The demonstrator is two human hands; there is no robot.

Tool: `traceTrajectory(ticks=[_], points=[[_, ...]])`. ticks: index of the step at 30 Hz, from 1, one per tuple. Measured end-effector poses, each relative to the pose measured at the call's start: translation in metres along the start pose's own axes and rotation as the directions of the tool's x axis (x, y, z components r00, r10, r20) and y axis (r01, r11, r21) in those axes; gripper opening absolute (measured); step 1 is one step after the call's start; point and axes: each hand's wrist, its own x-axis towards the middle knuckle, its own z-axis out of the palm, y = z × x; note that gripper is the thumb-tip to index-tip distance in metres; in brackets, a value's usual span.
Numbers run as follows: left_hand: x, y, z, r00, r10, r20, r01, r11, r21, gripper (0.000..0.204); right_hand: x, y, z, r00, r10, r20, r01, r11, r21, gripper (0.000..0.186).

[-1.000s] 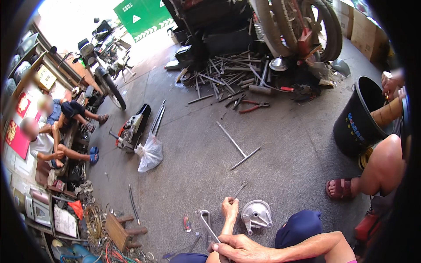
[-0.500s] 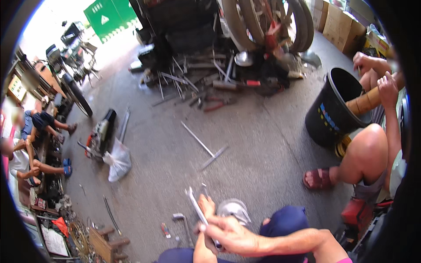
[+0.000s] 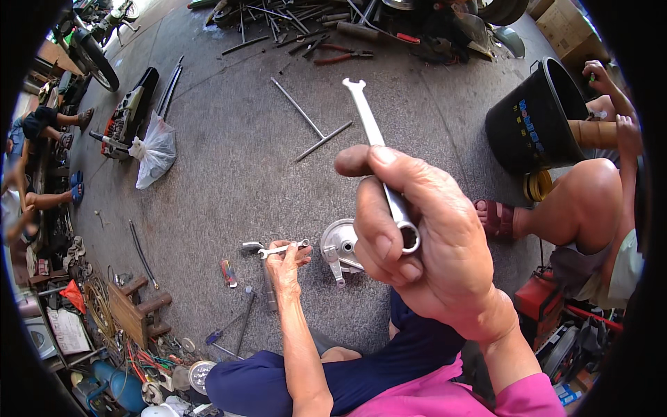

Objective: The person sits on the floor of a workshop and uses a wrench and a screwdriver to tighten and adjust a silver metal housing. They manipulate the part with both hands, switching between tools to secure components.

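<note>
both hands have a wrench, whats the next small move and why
I'd probably set the lower wrench down on the floor. The left hand holds it, left of the round metal part in view, while the right hand grips the raised wrench, so neither hand looks free.

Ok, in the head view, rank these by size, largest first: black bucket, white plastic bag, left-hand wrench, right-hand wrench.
1. Black bucket
2. White plastic bag
3. Left-hand wrench

Unranked: right-hand wrench. It looks longer than the left-hand one, but it is much nearer the camera.
</note>
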Motion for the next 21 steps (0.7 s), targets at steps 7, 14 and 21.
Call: traceTrajectory(ticks=[7, 14, 21], points=[[0.003, -0.053, -0.008, 0.987, -0.160, -0.029, 0.160, 0.987, 0.016, 0.019, -0.004, 0.013, 0.006, 0.993, 0.094, 0.071, -0.092, 0.995, -0.034, 0.035], [-0.002, -0.063, -0.007, 0.992, -0.123, -0.009, 0.124, 0.990, 0.067, 0.023, -0.009, 0.015, 0.009, 0.990, 0.100, 0.095, -0.096, 0.994, -0.051, 0.034], [-0.024, -0.023, 0.008, 0.973, 0.188, 0.135, -0.226, 0.892, 0.390, 0.016, -0.014, 0.015, 0.009, 0.978, 0.173, 0.115, -0.160, 0.981, -0.111, 0.037]])
